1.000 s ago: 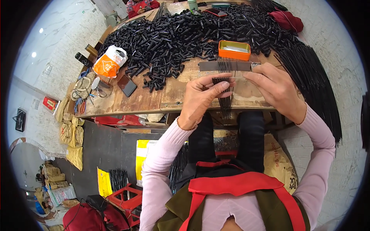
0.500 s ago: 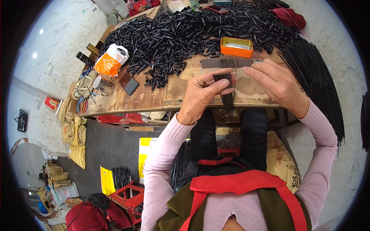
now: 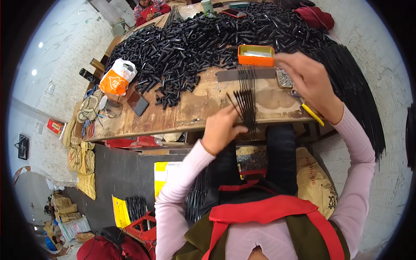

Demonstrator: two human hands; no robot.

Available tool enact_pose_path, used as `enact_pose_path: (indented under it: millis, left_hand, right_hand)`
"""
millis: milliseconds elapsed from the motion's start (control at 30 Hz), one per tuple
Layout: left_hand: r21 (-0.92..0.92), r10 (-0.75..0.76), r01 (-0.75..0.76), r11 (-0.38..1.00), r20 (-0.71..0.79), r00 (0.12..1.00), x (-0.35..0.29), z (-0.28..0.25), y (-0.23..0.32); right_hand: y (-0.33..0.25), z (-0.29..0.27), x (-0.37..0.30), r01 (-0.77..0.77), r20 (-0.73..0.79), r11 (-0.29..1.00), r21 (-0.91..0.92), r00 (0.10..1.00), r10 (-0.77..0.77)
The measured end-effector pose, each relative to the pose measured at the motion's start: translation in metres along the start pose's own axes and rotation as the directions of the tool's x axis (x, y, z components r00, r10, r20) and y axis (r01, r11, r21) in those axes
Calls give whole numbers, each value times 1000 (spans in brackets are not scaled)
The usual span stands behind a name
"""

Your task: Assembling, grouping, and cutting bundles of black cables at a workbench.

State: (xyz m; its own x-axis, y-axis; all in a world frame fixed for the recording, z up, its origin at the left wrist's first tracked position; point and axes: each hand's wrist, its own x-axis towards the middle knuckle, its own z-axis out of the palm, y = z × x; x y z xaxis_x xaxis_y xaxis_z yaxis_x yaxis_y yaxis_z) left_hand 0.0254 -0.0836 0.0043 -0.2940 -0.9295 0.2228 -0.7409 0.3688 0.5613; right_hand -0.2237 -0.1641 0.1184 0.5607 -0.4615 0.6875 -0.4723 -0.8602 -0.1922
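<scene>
Black rods (image 3: 247, 106): fanned side by side beside the left fingers, their far ends across a dark flat strip (image 3: 227, 75); one is tilted away.
Left hand (image 3: 222, 130): thumb and fingers are held apart at the rods; whether any is pinched cannot be told.
Right hand (image 3: 311, 80): fingertips are blurred near the orange tin (image 3: 255, 60); whether anything is pinched cannot be told.
Rod order: could be lost if the left hold is loose and the tilted rod is dragged across its neighbours.
Metal-bits tray (image 3: 284, 79): could be tipped by the right hand, which is held close by.
Yellow-handled pliers (image 3: 313, 113): could be knocked down, being laid by the near edge of the surface (image 3: 190, 110).
Plastic bag (image 3: 116, 82): orange and white print is carried, too small to be read.
Sack (image 3: 312, 171): red lettering and larger dark characters are printed on it.
</scene>
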Motion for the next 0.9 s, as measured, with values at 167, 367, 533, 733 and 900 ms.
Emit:
enact_pose_path:
  millis: [167, 367, 533, 733, 900]
  left_hand:
    - [260, 311, -302, 917, 6, 950, 13, 42, -19]
    - [182, 316, -312, 932, 11, 949, 24, 51, -34]
    - [322, 258, -298, 899, 162, 953, 45, 39, -22]
    - [308, 287, -326, 894, 166, 943, 49, 45, -33]
    - [334, 269, -307, 891, 157, 950, 50, 42, -31]
  right_hand:
    - [49, 38, -28, -227, 272, 972, 60, 941, 203]
    - [131, 95, 21, -163, 284, 985, -55, 943, 172]
    - [195, 161, 63, -191, 510, 919, -344, 784, 354]
    - [219, 169, 59, -287, 484, 946, -154, 812, 325]
    - [178, 136, 44, -161, 229, 987, 7, 961, 155]
